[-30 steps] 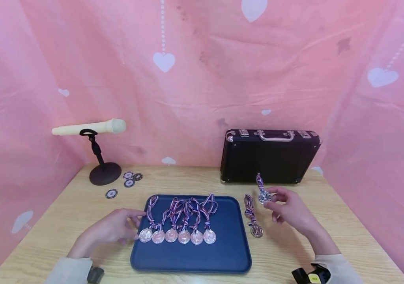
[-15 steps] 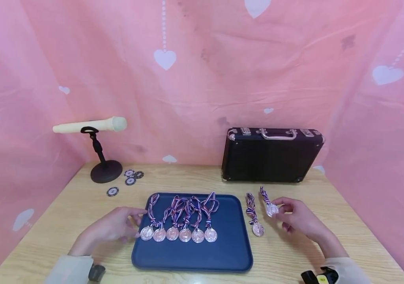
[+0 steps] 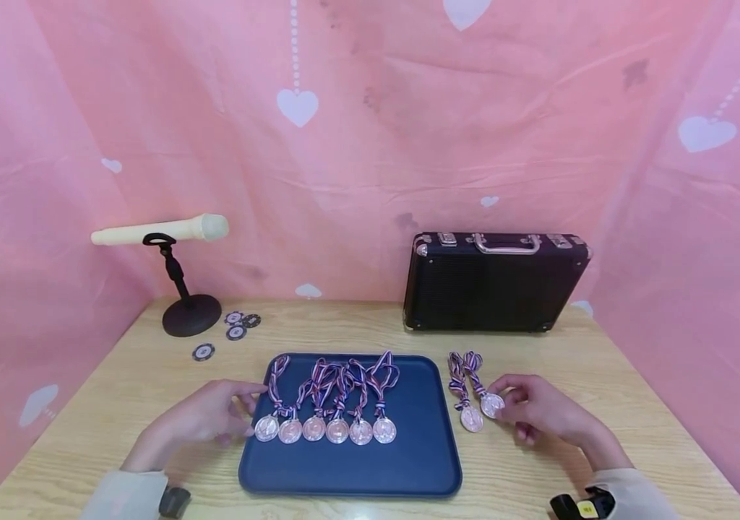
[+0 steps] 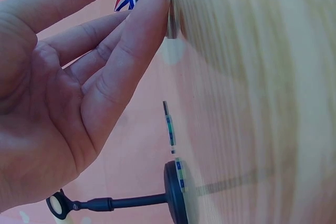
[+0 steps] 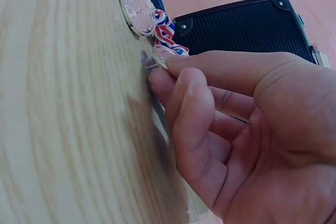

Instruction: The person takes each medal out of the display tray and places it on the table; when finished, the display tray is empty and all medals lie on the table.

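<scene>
Wooden table: tray, case, mic stand, chips.

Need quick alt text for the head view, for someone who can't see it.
The right hand pinches a medal on the wooden table, beside another medal. The left hand rests at the edge of a blue tray holding six ribboned medals.

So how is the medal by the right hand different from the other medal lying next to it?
The right hand pinches the outer medal in its fingers; the inner medal lies untouched. The outer medal sits further from the blue tray; the inner medal lies nearer it. Both are silver discs on striped ribbons, resting on the wooden table.
</scene>
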Demonstrator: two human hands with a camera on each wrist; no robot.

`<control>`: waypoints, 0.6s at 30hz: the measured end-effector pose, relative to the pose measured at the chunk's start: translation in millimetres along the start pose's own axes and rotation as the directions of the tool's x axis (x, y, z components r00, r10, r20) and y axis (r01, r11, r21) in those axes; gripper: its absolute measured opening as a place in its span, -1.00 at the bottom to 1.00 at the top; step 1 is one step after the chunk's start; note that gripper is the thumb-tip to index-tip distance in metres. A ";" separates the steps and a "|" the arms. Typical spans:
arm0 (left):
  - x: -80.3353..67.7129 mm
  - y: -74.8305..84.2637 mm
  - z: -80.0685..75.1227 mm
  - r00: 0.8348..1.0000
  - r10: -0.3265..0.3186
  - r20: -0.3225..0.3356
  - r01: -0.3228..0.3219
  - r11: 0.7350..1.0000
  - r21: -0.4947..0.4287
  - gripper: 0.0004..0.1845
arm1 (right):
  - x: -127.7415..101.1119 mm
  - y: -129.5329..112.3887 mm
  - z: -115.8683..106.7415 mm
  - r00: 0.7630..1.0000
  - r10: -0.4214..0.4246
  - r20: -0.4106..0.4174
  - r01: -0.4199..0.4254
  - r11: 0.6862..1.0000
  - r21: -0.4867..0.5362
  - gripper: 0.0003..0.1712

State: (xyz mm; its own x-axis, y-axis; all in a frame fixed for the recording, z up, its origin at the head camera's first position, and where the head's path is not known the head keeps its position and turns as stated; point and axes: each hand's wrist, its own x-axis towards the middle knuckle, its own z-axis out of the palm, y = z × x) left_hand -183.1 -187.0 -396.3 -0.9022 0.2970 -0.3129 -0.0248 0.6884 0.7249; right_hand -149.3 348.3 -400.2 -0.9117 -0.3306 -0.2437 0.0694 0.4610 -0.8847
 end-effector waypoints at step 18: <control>0.2 -2.5 -1.6 0.999 0.035 0.015 -0.035 0.999 -0.014 -0.23 | -0.3 -0.9 -0.1 0.998 0.025 0.063 -0.024 1.000 -0.008 -0.61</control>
State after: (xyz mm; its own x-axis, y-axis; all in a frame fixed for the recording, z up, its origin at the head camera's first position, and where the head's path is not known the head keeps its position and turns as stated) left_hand -183.9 -189.8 -397.2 -0.8961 0.3309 -0.2959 0.0008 0.6678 0.7443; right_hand -149.1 348.0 -399.4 -0.8826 -0.3700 -0.2899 0.0884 0.4751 -0.8755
